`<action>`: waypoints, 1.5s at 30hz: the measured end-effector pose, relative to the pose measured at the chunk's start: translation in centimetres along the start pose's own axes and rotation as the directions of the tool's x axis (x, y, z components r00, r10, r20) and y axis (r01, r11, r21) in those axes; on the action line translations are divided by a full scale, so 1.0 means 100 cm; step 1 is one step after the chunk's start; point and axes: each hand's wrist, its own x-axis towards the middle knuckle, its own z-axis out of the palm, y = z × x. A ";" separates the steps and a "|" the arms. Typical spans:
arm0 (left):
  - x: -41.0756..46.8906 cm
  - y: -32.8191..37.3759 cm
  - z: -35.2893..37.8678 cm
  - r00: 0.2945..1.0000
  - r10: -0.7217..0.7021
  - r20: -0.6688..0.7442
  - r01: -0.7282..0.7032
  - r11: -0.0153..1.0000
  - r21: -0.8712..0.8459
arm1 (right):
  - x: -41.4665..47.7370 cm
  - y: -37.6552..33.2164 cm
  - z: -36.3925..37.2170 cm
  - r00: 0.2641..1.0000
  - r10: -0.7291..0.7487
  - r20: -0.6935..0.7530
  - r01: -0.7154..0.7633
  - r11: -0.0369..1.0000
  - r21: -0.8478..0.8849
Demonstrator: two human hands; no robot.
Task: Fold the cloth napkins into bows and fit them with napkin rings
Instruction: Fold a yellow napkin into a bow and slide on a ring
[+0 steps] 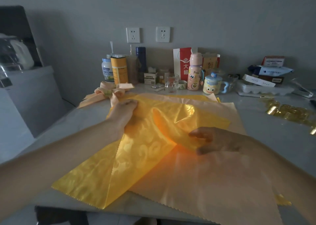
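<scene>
A shiny yellow napkin [106,170] with a swirl pattern lies partly folded and rumpled across the middle of the table, on top of a pale peach napkin [213,182]. My left hand [124,111] pinches the yellow napkin at its far left corner. My right hand [212,141] grips a lifted fold of the same napkin near the centre. A finished peach bow [109,92] with a ring around its middle rests at the far left. Several gold napkin rings [289,113] are scattered on the right.
Along the wall stand jars and tins [118,69], a blue flask [141,60], a drinking glass [171,83], a pink bottle [194,74], a cartoon mug [212,86], an egg carton [263,88] and boxes. The table's front edge [85,209] is near me.
</scene>
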 end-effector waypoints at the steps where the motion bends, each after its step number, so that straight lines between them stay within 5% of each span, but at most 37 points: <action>1: 0.005 -0.002 -0.001 1.000 0.006 -0.004 -0.006 1.000 -0.007 | 0.001 0.002 0.004 0.997 0.035 -0.074 -0.036 0.999 -0.009; 4: 0.014 -0.009 -0.005 1.000 -0.025 0.000 0.025 1.000 -0.012 | 0.009 0.001 0.015 0.948 0.011 -0.318 -0.049 0.993 -0.111; 6: 0.017 -0.013 -0.008 1.000 -0.028 0.001 0.028 1.000 -0.008 | 0.011 0.000 0.017 0.920 0.011 -0.391 0.000 1.000 0.029; 9: 0.023 -0.017 -0.014 1.000 -0.002 -0.020 0.002 1.000 0.021 | 0.001 -0.011 0.012 0.963 0.056 -0.262 0.025 0.955 0.296; 12: 0.029 -0.024 -0.021 0.997 -0.040 -0.061 0.041 0.999 0.011 | -0.001 -0.017 0.027 0.993 0.098 -0.065 -0.108 0.981 -0.160; 15: 0.033 -0.027 -0.024 0.996 -0.035 -0.080 0.037 0.999 0.022 | 0.012 -0.017 0.043 0.935 0.001 -0.355 -0.083 0.973 -0.214; 20: 0.041 -0.033 -0.028 0.938 0.330 -0.109 -0.269 0.887 0.375 | 0.017 -0.027 0.019 0.857 -0.031 -0.514 0.025 1.000 -0.018; 22: 0.039 -0.035 -0.029 0.932 0.360 -0.037 -0.310 0.846 0.434 | 0.006 -0.032 0.005 0.908 -0.029 -0.418 0.016 0.999 -0.034; 25: 0.025 -0.041 -0.033 0.916 0.375 0.142 -0.397 0.795 0.459 | -0.020 -0.036 -0.017 0.984 0.171 -0.059 -0.172 0.985 -0.018; 27: 0.018 -0.045 -0.036 0.871 0.415 0.261 -0.490 0.751 0.442 | -0.035 -0.040 -0.027 0.927 0.317 0.202 -0.311 0.948 -0.061; 29: 0.018 -0.049 -0.038 0.838 0.433 0.332 -0.543 0.719 0.433 | -0.040 -0.044 -0.029 0.891 0.346 0.295 -0.332 0.938 -0.098; 33: 0.049 -0.052 -0.027 0.839 0.461 0.288 -0.539 0.640 0.547 | -0.017 -0.047 -0.023 0.950 0.310 0.018 -0.290 0.907 -0.305; 35: 0.070 -0.053 -0.016 0.838 0.459 0.296 -0.540 0.612 0.578 | -0.005 -0.043 -0.021 0.935 0.354 0.006 -0.330 0.878 -0.346; 40: 0.118 -0.048 0.035 0.798 0.442 0.408 -0.596 0.485 0.640 | 0.005 -0.017 -0.035 0.933 0.352 0.072 -0.358 0.927 0.112; 43: 0.145 -0.050 0.069 0.802 0.440 0.403 -0.590 0.485 0.646 | 0.012 0.014 -0.043 0.904 0.355 -0.237 -0.280 0.913 0.298; 45: 0.164 -0.057 0.083 0.842 0.418 0.340 -0.525 0.490 0.696 | 0.018 0.033 -0.045 0.840 0.338 -0.424 -0.299 0.941 0.157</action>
